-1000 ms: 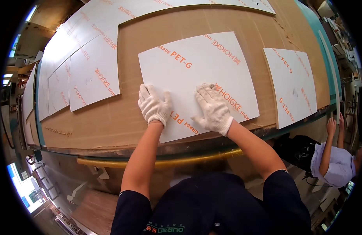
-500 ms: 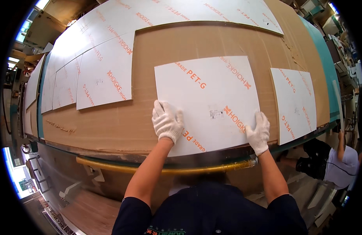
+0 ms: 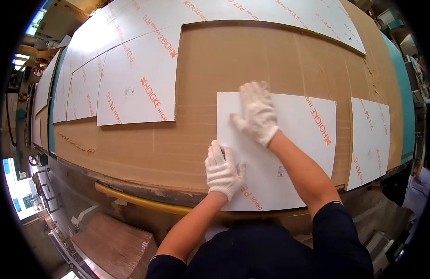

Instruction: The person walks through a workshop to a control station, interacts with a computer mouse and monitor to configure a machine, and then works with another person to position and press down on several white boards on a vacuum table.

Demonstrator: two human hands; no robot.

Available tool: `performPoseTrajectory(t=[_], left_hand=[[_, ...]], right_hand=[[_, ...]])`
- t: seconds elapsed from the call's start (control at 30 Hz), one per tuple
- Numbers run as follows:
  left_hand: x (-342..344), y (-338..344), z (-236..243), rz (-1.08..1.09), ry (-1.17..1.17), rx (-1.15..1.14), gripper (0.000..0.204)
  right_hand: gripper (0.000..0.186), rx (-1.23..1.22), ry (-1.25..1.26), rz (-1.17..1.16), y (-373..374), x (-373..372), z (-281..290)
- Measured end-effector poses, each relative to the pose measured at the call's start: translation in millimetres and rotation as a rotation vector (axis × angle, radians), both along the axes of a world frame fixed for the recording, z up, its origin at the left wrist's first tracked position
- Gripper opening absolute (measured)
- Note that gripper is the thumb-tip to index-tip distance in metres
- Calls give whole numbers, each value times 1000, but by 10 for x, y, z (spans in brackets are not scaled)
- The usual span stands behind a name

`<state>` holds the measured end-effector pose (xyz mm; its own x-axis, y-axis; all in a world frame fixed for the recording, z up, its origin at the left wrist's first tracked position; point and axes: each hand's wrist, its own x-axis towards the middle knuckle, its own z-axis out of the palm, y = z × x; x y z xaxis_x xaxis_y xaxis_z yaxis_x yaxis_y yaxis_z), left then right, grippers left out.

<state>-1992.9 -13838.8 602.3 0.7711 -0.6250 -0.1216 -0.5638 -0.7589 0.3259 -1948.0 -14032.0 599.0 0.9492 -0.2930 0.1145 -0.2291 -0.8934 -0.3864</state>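
A white panel with orange print on its film lies flat in front of me, its near edge reaching over the table's front edge. My left hand, in a white knit glove, rests at the panel's left edge, fingers stretched out and thumb apart on the top face. Crossing over the panel, my right hand, gloved alike and slightly blurred, lies with fingers stretched out at the far edge near the far left corner. Its fingertips pass beyond that edge.
A brown board covers the table under the panels. More white panels lie at left and a narrow one at right. A large white sheet spans the far side. A yellow bar runs along the front. Another person's sleeve shows far right.
The panel has come toward me and squared up with the table edge. My right hand has left its right edge and moved across to the far left corner; the view has shifted.
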Motion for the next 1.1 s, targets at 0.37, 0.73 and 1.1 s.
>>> performPoseTrajectory(t=[0.37, 0.73, 1.1], left_hand=[[15, 10, 13, 52, 19, -84, 71], [-61, 416, -106, -223, 47, -88, 83], [1778, -1071, -303, -222, -10, -329, 92]], right_hand=[[62, -204, 28, -154, -1042, -904, -73], [55, -35, -88, 75, 5, 168, -40], [51, -155, -29, 27, -153, -147, 54]])
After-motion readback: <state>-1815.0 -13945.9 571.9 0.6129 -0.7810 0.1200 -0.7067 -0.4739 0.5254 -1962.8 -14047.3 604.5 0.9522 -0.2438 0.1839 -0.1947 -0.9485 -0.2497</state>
